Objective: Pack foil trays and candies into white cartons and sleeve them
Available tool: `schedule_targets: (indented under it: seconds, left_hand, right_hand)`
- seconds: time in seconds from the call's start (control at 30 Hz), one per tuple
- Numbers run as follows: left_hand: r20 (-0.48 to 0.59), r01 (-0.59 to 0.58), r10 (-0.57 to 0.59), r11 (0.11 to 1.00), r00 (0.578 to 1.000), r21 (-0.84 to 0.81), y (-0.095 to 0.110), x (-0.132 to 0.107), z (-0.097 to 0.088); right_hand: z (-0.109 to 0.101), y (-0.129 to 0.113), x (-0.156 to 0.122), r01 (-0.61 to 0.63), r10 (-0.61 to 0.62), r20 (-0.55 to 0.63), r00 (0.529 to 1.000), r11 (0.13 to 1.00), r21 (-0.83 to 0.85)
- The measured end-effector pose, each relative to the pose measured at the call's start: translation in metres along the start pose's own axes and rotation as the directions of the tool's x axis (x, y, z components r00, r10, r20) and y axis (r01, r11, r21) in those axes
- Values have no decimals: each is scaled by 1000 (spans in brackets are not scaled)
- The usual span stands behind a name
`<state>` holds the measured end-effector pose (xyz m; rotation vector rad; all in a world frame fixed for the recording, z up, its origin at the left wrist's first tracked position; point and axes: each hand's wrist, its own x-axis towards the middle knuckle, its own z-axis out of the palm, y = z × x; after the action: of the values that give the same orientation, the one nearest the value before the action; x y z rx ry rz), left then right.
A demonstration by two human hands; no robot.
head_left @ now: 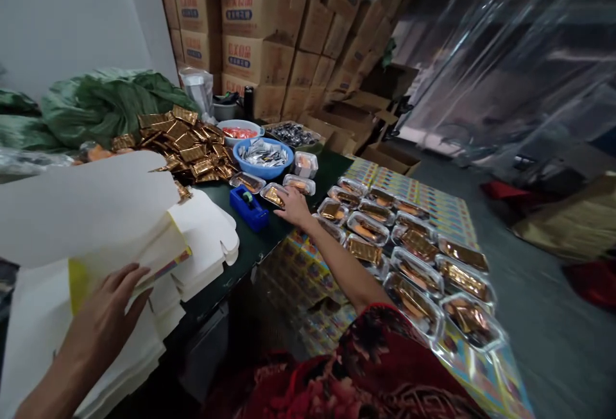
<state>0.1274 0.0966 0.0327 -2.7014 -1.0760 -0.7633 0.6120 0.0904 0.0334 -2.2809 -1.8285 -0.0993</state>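
My left hand grips the near edge of a flat white carton blank with a yellow flap. The blank is lifted off a stack of similar blanks at the table's left. My right hand reaches out from a red patterned sleeve. Its fingers lie stretched flat, their tips touching a clear plastic tray that holds a gold packet. A blue tape dispenser stands just left of that tray. Several more filled clear trays lie in rows to the right.
A heap of gold packets sits behind the blanks, with green bags beyond it. A blue bowl and a white bowl hold small sachets. Cardboard boxes are stacked at the back. Plastic sheeting hangs on the right.
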Motion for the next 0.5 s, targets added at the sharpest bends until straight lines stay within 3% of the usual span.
schedule_targets:
  seconds: [0.13, 0.3, 0.5]
  left_hand:
    - [14, -25, 26, 997, 1000, -71, 16, -1, -8]
    - [36, -4, 10, 987, 999, -163, 40, 17, -19]
    - [78, 89, -73, 969, 994, -229, 60, 20, -34]
  right_hand:
    - [17, 8, 8, 59, -59, 7, 998, 998, 4]
    - [13, 19, 17, 102, -101, 26, 995, 994, -37]
    - [14, 6, 16, 139, -136, 44, 990, 988, -62]
